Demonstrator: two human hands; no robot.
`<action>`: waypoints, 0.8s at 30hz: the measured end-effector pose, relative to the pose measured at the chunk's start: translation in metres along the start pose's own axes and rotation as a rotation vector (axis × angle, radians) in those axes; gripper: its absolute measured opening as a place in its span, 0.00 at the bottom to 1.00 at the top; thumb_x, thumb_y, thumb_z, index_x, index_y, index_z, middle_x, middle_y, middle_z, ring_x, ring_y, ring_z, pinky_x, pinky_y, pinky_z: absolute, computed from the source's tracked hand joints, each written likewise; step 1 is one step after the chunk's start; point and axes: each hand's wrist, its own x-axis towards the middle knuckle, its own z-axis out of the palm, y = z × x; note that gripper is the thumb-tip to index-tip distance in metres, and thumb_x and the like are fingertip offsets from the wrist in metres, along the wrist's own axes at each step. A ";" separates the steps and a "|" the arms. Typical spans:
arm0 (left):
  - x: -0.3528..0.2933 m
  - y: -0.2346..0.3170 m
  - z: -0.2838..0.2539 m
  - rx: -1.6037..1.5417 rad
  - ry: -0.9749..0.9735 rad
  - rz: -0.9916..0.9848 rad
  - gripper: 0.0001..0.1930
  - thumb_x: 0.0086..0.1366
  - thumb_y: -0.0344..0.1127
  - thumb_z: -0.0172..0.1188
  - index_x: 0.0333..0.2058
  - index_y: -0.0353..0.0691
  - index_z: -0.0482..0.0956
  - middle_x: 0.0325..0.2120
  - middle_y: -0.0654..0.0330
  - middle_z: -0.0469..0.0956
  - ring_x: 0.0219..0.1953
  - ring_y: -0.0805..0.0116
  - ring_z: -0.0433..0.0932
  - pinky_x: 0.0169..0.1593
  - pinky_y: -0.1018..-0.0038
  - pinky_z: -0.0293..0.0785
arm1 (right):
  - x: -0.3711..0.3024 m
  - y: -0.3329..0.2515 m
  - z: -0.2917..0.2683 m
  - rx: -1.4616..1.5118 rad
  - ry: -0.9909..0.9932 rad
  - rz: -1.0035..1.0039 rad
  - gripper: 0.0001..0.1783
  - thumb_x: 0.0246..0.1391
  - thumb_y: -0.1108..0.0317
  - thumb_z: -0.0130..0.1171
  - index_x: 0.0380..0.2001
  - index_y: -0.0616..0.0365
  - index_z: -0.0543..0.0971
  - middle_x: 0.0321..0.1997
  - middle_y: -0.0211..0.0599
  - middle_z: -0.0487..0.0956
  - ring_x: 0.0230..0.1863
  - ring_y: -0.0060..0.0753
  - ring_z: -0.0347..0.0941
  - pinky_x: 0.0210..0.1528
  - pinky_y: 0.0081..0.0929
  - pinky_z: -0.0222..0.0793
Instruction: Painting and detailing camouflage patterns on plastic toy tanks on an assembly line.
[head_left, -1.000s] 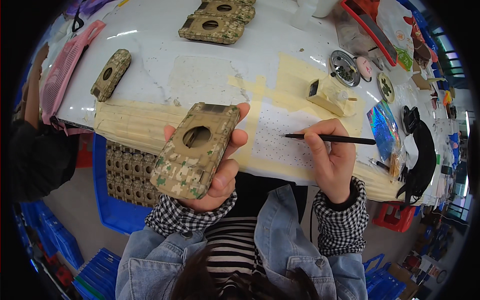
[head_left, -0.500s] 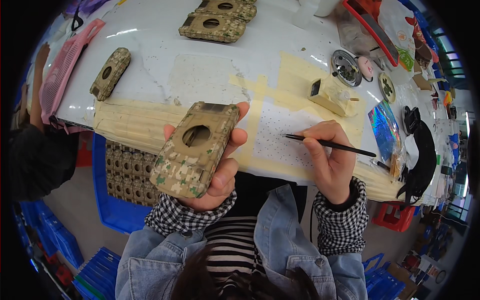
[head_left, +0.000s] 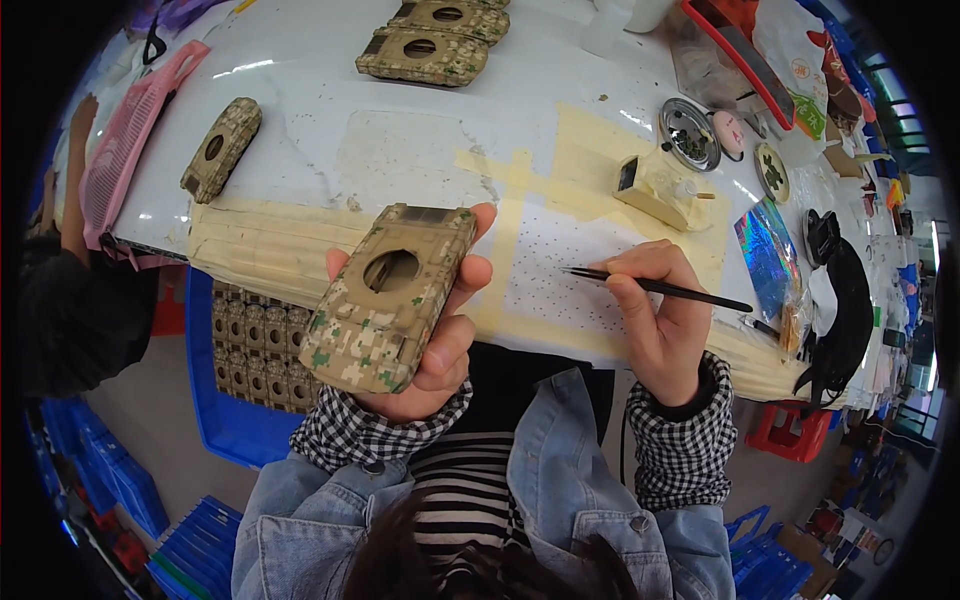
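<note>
Head view, items by size: white worktable [head_left: 330, 90], its near edge and middle patched with strips of tan masking tape [head_left: 270, 250]. Blue crate [head_left: 225, 430] under the table's near edge, holding rows of small camouflage blocks [head_left: 250, 345]. Pink mesh basket [head_left: 125, 150] at the table's left end. Camouflage shell [head_left: 390, 297], held just off the near edge: a long boxy hull piece with slanted ends, painted in tan, brown and green blocks, with one round hole through its upper face; tilted, narrower end toward the table. Left hand [head_left: 440, 350] wrapped around the shell from below, thumb along its right side, fingertips [head_left: 338, 264] showing over its left edge. Three like shells on the table: two side by side [head_left: 425, 55] at the far edge, one [head_left: 222, 148] near the basket. Right hand [head_left: 660, 320] pinched closed on a thin black brush [head_left: 655, 288], whose tip rests over a white sheet [head_left: 570, 270] speckled with small dark dots. Small cream box [head_left: 660, 185] beyond the sheet. Round metal dish [head_left: 688, 135] of dark bits farther right. Checked cuffs and denim sleeves on both forearms.
</note>
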 end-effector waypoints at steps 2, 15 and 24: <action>0.001 0.000 0.001 -0.012 0.000 -0.003 0.46 0.61 0.54 0.53 0.65 0.43 0.32 0.56 0.52 0.61 0.32 0.60 0.75 0.28 0.76 0.76 | 0.000 0.000 0.001 -0.001 0.002 -0.002 0.04 0.49 0.75 0.61 0.28 0.63 0.76 0.26 0.36 0.73 0.27 0.30 0.68 0.31 0.22 0.64; 0.002 0.001 0.000 -0.002 -0.012 -0.015 0.47 0.60 0.54 0.53 0.65 0.42 0.31 0.55 0.52 0.62 0.33 0.60 0.76 0.29 0.75 0.76 | 0.001 0.000 0.000 -0.007 0.003 -0.008 0.05 0.49 0.75 0.61 0.28 0.64 0.75 0.25 0.36 0.72 0.27 0.29 0.68 0.31 0.22 0.63; 0.009 -0.022 0.019 0.273 0.270 0.220 0.42 0.63 0.58 0.44 0.63 0.35 0.37 0.62 0.40 0.47 0.45 0.48 0.71 0.31 0.67 0.80 | -0.001 -0.001 -0.001 0.049 0.045 0.023 0.05 0.52 0.74 0.59 0.30 0.65 0.74 0.30 0.37 0.76 0.31 0.26 0.71 0.36 0.20 0.66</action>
